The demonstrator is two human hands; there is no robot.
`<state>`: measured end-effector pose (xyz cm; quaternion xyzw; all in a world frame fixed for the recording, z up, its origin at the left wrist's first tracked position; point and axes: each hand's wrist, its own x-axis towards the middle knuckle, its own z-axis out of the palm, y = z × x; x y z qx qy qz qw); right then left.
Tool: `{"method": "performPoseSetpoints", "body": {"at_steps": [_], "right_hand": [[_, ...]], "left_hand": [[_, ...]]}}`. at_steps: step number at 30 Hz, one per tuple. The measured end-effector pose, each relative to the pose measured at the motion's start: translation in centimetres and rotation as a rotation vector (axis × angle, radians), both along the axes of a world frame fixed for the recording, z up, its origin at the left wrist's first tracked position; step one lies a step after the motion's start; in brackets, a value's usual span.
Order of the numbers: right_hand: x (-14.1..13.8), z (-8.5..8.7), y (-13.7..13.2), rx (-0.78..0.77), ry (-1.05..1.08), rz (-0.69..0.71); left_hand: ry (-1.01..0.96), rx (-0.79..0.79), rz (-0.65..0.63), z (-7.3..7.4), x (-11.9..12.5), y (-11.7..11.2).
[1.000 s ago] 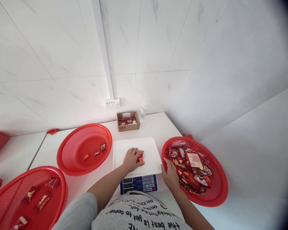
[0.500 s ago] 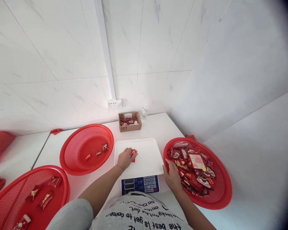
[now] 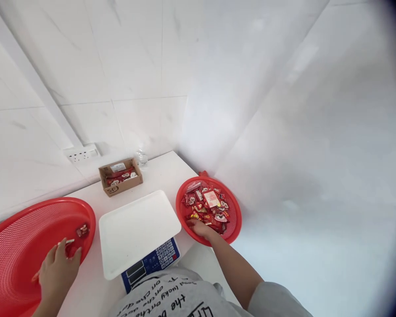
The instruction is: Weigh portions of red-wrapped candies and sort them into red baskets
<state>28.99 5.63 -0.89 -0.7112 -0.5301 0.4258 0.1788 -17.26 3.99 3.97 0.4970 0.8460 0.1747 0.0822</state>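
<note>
My left hand [image 3: 58,266] is over the left red basket [image 3: 23,211], thumb and fingers spread apart. Near its fingertips lies a small wrapped candy [image 3: 67,241], partly hidden by the hand. Another wrapped candy [image 3: 82,230] rests by the basket's right side. My right hand [image 3: 200,228] reaches over the near-left rim of the right red basket [image 3: 236,231], its fingertips among red candy packets [image 3: 214,215]. Those fingertips are partly hidden, so its grip is unclear. Between the baskets, a white tray [image 3: 138,231] sits bare on a blue scale [image 3: 152,264].
Behind the tray stands an open cardboard box [image 3: 120,187] of red packets. A clear plastic item [image 3: 141,157] is beside it. The tiled wall with a power socket [image 3: 82,153] borders the white table [image 3: 171,169] at the back.
My left hand has gone from the tray to the left basket; the red packet it handled there is off the tray. My right hand reaches farther into its basket. The view has swung right.
</note>
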Motion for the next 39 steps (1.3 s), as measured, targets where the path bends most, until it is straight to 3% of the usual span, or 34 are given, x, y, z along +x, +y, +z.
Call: {"method": "performPoseSetpoints", "body": {"at_steps": [2, 7, 13, 18, 25, 29, 33, 39], "right_hand": [[0.4, -0.2, 0.0, 0.003, -0.032, 0.011], [1.6, -0.1, 1.1, 0.051, -0.164, -0.025], [6.0, 0.5, 1.2, 0.198, -0.385, -0.118], [8.8, 0.4, -0.5, 0.06, -0.436, -0.057], [7.2, -1.8, -1.9, -0.178, -0.612, 0.0], [6.0, -2.5, -1.9, -0.092, -0.762, -0.022], [6.0, -2.0, -2.2, 0.01, -0.76, 0.005], [6.2, -2.3, -2.2, -0.024, -0.745, 0.108]], "left_hand": [[-0.014, 0.074, -0.044, 0.2, 1.7, -0.4], [-0.086, 0.209, -0.185, 2.4, 5.8, -0.5], [-0.227, 0.242, -0.295, 3.4, 7.7, -1.2], [-0.294, 0.198, -0.35, 3.5, 9.2, -2.0], [-0.439, 0.139, -0.343, 3.8, 11.1, -2.5], [-0.567, 0.074, -0.316, 4.6, 11.9, -2.8], [-0.672, 0.066, -0.294, 5.9, 12.9, -3.2], [-0.842, 0.085, -0.284, 7.6, 13.9, -3.7]]}}
